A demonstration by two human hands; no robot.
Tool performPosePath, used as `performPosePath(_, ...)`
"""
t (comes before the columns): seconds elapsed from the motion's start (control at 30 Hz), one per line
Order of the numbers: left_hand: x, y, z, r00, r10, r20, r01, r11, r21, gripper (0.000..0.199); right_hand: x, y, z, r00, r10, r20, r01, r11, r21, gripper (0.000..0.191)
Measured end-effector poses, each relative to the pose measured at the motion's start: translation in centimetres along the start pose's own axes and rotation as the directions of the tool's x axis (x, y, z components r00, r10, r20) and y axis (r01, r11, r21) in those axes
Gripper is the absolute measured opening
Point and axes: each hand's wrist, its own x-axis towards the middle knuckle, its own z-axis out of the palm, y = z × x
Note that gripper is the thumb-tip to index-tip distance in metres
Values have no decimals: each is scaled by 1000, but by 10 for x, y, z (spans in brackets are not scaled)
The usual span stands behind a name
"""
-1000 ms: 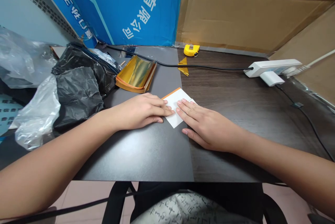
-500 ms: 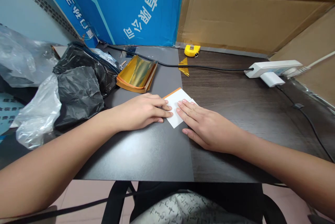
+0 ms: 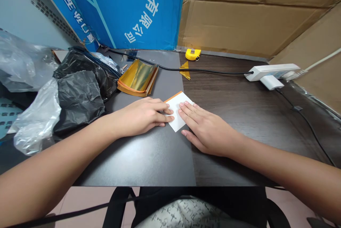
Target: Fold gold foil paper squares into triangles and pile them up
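Observation:
A white paper square (image 3: 176,109) with an orange edge along its far side lies flat where the grey board meets the dark wood. My left hand (image 3: 141,116) lies flat on the board, its fingertips resting on the paper's left part. My right hand (image 3: 205,130) presses from the other side, with its fingers spread a little on the paper. Neither hand grips it, and the fingers hide its near left side. Beyond the paper lies a curled stack of gold foil sheets (image 3: 137,78) with orange edges.
Black plastic bags (image 3: 80,96) and clear plastic bags (image 3: 34,117) are heaped left of my left arm. Farther back are a gold foil triangle (image 3: 185,70), a yellow tape measure (image 3: 193,54), a black cable (image 3: 213,71) and a white power strip (image 3: 271,72).
The whole scene shifts slightly in view as my head moves. Both hands stay on the paper, and neither lifts it.

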Motion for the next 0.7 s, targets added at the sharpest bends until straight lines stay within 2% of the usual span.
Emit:
performPosePath(0.13, 0, 0, 0, 1000, -5, 3, 5, 1000, -8, 28, 0, 3, -1, 999, 42, 19, -42, 999, -26, 57)
performPosePath(0.37, 0, -1, 0, 1000, 4, -8, -4, 1000, -18, 27, -2, 16, 1, 983, 182, 34, -173, 968, -185, 63)
performPosePath(0.43, 0, -1, 0, 1000, 3, -9, -3, 1000, -18, 27, -1, 18, 1, 968, 252, 17, -242, 945, -222, 65)
performPosePath(0.5, 0, -1, 0, 1000, -5, -4, 5, 1000, -20, 27, 2, 16, -2, 962, 269, -36, -270, 935, -229, 64)
performPosePath(0.6, 1, 0, 0, 1000, -16, 12, 16, 1000, -24, 27, 8, 5, -6, 979, 144, -142, -167, 971, -173, 62)
performPosePath(0.63, 1, 0, -1, 1000, -20, 16, 21, 999, -24, 26, 9, 1, -7, 986, 74, -151, -96, 985, -144, 63)
performPosePath(0.7, 1, 1, -1, 999, -27, 17, 27, 999, -21, 24, 11, -5, -5, 992, -76, -100, 70, 996, -61, 63)
